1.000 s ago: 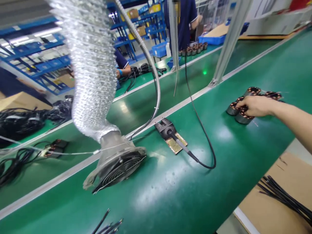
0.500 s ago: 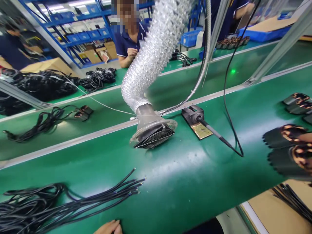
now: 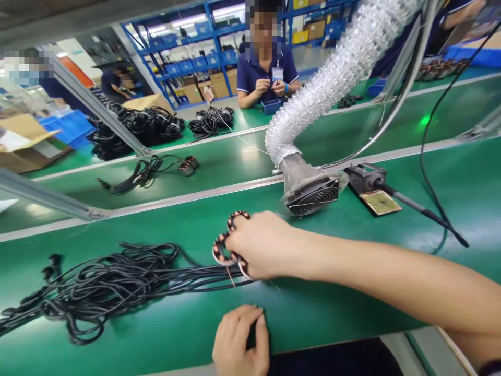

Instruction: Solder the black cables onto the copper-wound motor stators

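Observation:
My right hand (image 3: 260, 243) reaches across from the right, its fingers closed on a cluster of motor stators (image 3: 222, 250) with copper windings. A thin copper wire hangs from one of them. The hand covers most of the cluster, and I cannot tell whether it touches the bench. Right beneath are the ends of a bundle of black cables (image 3: 129, 277), whose coils spread to the left. Near the bench's front edge lies my left hand (image 3: 240, 339), fingers loosely curled toward the thumb, with nothing seen in it.
A fume extractor (image 3: 313, 196) on a silver duct (image 3: 313, 99) hangs behind my right hand. Right of it a soldering iron (image 3: 415, 206) sits in its stand (image 3: 366, 177). Beyond the rail lie a cabled pair of stators (image 3: 188, 165) and cable heaps (image 3: 144, 125). A person (image 3: 268, 73) sits opposite.
My right hand has brought the stators from the far right to the cable ends. The view has swung left, and more of my left hand shows.

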`<state>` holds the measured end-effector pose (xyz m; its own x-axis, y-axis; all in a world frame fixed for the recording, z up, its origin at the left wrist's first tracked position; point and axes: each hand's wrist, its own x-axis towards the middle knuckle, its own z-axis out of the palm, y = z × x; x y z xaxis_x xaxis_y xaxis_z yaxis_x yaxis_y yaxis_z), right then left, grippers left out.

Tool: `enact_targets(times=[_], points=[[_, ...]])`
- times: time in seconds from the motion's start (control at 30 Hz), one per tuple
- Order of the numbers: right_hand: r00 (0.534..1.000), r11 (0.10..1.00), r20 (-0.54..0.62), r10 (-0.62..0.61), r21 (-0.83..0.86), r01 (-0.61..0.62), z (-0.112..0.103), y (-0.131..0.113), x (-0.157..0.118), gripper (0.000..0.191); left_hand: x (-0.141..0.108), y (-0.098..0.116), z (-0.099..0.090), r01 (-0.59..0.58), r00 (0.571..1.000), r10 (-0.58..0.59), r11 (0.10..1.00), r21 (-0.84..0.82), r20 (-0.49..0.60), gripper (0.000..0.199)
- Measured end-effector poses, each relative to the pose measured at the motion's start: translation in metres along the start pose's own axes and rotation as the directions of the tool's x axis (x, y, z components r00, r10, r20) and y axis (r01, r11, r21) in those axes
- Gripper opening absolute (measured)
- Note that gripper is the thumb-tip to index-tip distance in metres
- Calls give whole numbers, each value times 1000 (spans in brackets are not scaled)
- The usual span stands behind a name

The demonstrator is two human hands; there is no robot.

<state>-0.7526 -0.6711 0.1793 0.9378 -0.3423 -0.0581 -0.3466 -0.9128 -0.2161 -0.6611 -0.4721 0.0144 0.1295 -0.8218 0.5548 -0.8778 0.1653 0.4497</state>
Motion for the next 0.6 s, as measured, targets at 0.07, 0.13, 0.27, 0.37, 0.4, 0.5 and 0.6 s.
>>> enact_targets(times=[0.07,0.13,0.27,0.37,0.4,0.5,0.6], points=[[990,994,87,110,-6,-110,7,6,50,22,-3,0,1,49,999,-49,999,-18,-13,14],[972,979,117,205,-33,-202,18,22,87,30,-6,2,2,91,996,-92,995,-51,-17,14],[917,931,167,364,-101,-351,33,53,118,29,-8,5,2,109,993,-113,986,-128,-19,15],[897,908,151,416,-133,-398,26,54,112,28,-7,6,2,134,989,-141,980,-145,-37,14],[901,906,121,417,-134,-401,20,48,103,30,-6,5,2,143,988,-151,979,-148,-43,15],[931,926,12,365,-104,-362,0,24,48,40,-8,2,1,161,984,-171,973,-163,-47,16],[983,973,27,181,143,-183,-10,6,-42,39,-12,0,-4,180,983,-184,969,-170,-12,17]])
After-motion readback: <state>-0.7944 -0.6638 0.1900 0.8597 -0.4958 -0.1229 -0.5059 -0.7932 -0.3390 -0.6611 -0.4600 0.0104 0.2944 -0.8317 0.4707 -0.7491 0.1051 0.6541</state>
